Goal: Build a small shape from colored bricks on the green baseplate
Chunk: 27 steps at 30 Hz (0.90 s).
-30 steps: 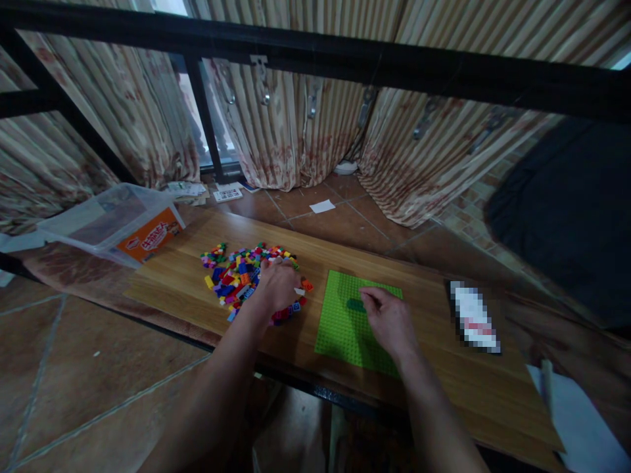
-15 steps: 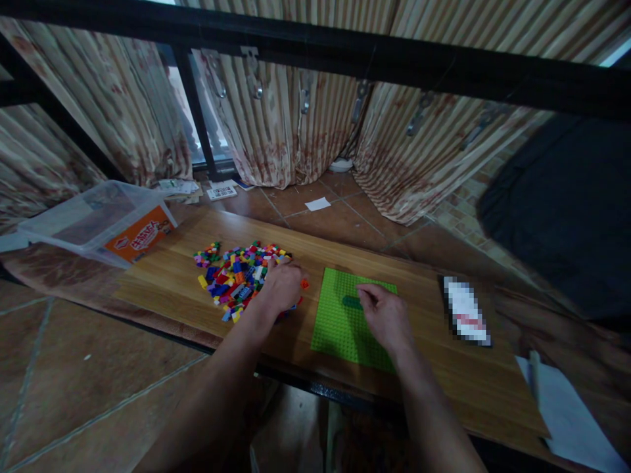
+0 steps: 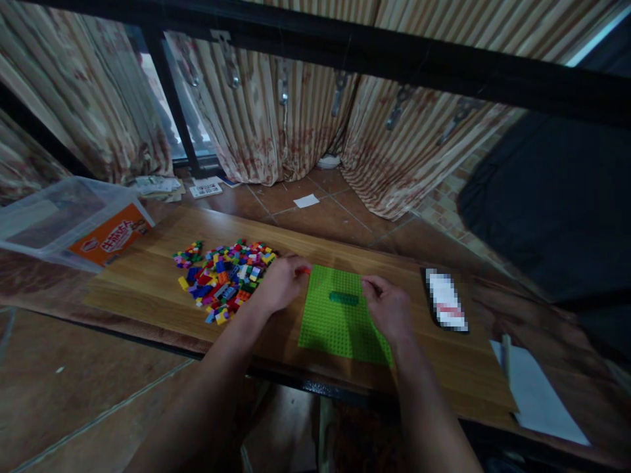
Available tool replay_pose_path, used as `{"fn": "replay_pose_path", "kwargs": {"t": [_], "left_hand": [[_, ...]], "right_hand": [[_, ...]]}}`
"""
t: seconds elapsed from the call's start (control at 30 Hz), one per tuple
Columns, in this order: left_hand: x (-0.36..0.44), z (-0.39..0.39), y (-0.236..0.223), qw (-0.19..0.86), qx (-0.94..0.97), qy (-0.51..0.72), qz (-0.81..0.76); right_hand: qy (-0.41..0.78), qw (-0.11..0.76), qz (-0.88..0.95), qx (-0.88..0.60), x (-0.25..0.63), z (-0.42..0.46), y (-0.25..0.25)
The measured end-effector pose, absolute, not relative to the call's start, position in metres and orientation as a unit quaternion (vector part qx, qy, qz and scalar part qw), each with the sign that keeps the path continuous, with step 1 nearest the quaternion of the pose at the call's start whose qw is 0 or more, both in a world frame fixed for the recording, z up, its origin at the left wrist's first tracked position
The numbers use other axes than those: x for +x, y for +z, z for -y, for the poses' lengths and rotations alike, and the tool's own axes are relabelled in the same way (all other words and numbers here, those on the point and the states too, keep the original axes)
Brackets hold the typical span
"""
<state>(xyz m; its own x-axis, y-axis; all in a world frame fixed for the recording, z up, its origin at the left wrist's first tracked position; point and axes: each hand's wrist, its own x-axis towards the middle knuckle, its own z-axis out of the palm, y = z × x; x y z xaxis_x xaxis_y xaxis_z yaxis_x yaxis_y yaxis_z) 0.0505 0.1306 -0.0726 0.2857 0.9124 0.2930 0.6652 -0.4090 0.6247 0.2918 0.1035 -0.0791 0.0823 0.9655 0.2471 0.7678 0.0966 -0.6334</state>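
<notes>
My left hand (image 3: pixel 282 284) is closed with a small red brick (image 3: pixel 304 270) at its fingertips, by the far left corner of the green baseplate (image 3: pixel 325 328). A dark green brick piece (image 3: pixel 344 299) lies on the baseplate, left of my right hand (image 3: pixel 387 303). That hand is closed in a pinch over the plate's right side, and whatever its fingertips may hold is too small to make out. Left of my left hand spreads a pile of loose coloured bricks (image 3: pixel 221 282).
A clear plastic box (image 3: pixel 64 230) with an orange label stands at the table's left end. On the wooden table (image 3: pixel 148 282), a phone with a blurred screen (image 3: pixel 446 299) lies right of the baseplate. White paper (image 3: pixel 542 394) is at the right end. A dark rail (image 3: pixel 315 49) crosses above.
My left hand has moved from the brick pile to the right, taking the small red brick to the baseplate's edge. My right hand has drawn slightly away from the dark green piece, which now shows fully.
</notes>
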Motion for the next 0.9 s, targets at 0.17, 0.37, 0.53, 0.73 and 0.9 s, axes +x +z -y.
{"fn": "replay_pose_path", "kwargs": {"t": [0.17, 0.37, 0.53, 0.73, 0.9], "left_hand": [[0.083, -0.121, -0.087, 0.249, 0.786, 0.303, -0.478], [0.094, -0.118, -0.095, 0.268, 0.789, 0.302, -0.462], [0.098, -0.116, -0.103, 0.265, 0.792, 0.307, -0.457], [0.103, -0.113, -0.115, 0.238, 0.803, 0.305, -0.454], [0.102, -0.114, -0.113, 0.196, 0.804, 0.298, -0.477]], "right_hand": [[0.154, 0.324, 0.659, -0.661, 0.29, -0.103, -0.077], [0.159, 0.329, 0.659, -0.658, 0.289, -0.103, -0.075], [0.156, 0.328, 0.666, -0.652, 0.29, -0.103, -0.078], [0.156, 0.324, 0.673, -0.647, 0.29, -0.103, -0.079], [0.16, 0.313, 0.672, -0.652, 0.289, -0.103, -0.079]]}}
